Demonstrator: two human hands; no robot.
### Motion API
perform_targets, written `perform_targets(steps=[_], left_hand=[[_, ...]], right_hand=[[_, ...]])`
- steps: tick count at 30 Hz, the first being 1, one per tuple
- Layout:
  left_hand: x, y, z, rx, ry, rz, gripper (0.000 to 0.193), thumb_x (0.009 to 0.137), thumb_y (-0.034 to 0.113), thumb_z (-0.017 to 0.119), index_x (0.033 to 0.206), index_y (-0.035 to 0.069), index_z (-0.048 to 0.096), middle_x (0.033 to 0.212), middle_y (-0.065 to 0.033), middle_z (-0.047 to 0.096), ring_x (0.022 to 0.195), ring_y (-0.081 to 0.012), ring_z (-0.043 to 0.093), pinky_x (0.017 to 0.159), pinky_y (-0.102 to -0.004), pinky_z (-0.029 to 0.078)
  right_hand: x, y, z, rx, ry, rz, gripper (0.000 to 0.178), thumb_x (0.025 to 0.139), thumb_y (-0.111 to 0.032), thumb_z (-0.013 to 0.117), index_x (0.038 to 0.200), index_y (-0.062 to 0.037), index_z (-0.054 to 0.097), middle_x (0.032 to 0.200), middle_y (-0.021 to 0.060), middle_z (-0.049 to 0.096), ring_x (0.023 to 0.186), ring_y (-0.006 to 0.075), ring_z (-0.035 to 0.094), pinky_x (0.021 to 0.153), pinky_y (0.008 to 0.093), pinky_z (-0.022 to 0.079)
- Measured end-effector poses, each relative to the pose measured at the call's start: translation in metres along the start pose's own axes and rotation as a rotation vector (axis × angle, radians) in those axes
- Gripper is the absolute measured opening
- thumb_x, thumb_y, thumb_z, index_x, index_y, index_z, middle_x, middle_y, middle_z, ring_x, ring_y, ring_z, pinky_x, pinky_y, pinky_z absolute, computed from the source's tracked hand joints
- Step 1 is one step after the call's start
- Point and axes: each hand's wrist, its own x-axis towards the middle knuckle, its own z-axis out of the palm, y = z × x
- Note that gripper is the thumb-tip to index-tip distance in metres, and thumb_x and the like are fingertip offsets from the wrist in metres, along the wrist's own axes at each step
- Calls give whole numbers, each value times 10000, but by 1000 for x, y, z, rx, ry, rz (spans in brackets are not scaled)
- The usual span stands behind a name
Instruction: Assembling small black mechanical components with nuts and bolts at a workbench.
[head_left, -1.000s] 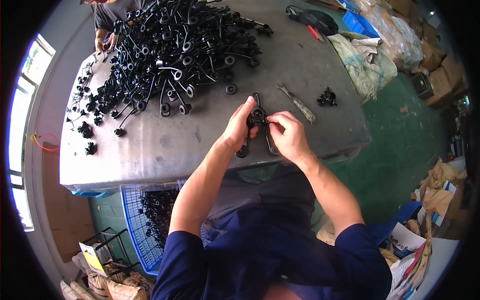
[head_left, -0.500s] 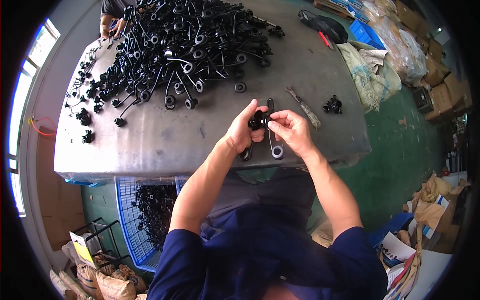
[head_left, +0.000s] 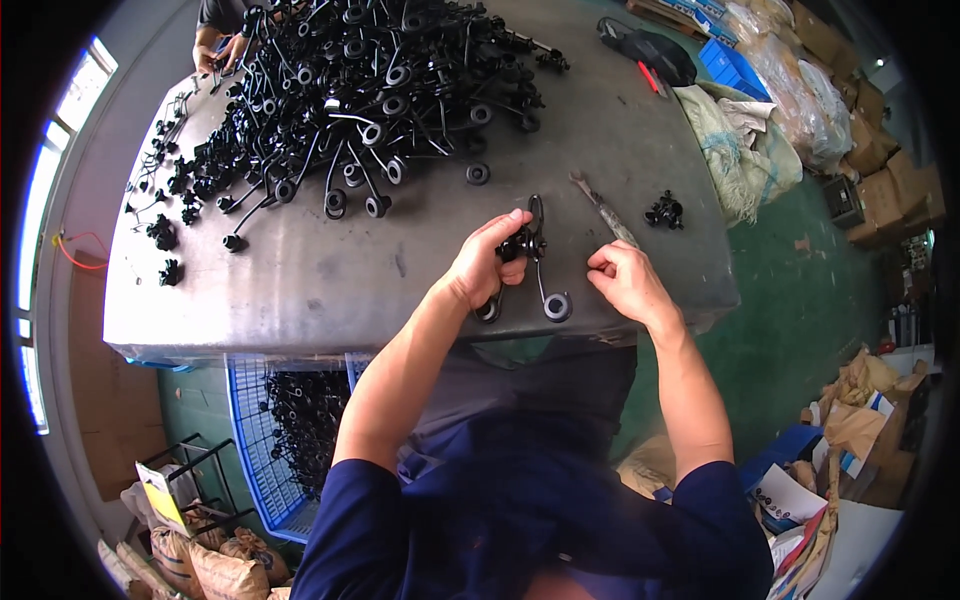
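Note:
My left hand is closed round a bundle of black metal rod parts above the near edge of the table. One rod hangs down to a ring end with a grey insert; a second ring pokes out below my palm. Apart from the bundle, to its right, is my right hand, its fingertips pinched together. Whatever they may hold is hidden. Just beyond that hand lies an open-ended wrench with a wrapped handle, whose lower end the hand partly covers.
A large heap of similar black rod parts covers the far left-middle of the grey metal table. A small black cluster sits right. Another person's hands work at the far left. Below stands a blue crate of black parts.
My right hand has let go of the rod parts and moved right, close to the wrench. My left hand still holds the bundle in nearly the same place.

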Motion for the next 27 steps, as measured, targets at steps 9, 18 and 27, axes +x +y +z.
perform_targets(steps=[9,18,27], left_hand=[[1,-3,1,79,-28,51,509,917,167,675,1351,45,437,829,5,519,539,-66,352,508,-242,289],[1,-7,7,127,-18,58,511,925,183,677,1359,53,440,791,37,482,546,-54,356,495,-240,277],[-5,-5,9,131,-3,49,534,908,180,702,1359,68,437,741,51,459,548,-51,348,494,-238,261]], right_hand=[[18,-33,32,688,61,-101,95,858,20,685,944,-3,652,953,34,639,842,99,635,735,246,538],[25,-30,34,659,66,-75,71,879,-39,711,927,-18,663,802,7,664,713,58,600,653,225,507],[16,-39,33,540,81,-104,105,916,-82,673,902,14,631,759,22,646,648,67,591,612,236,514]])
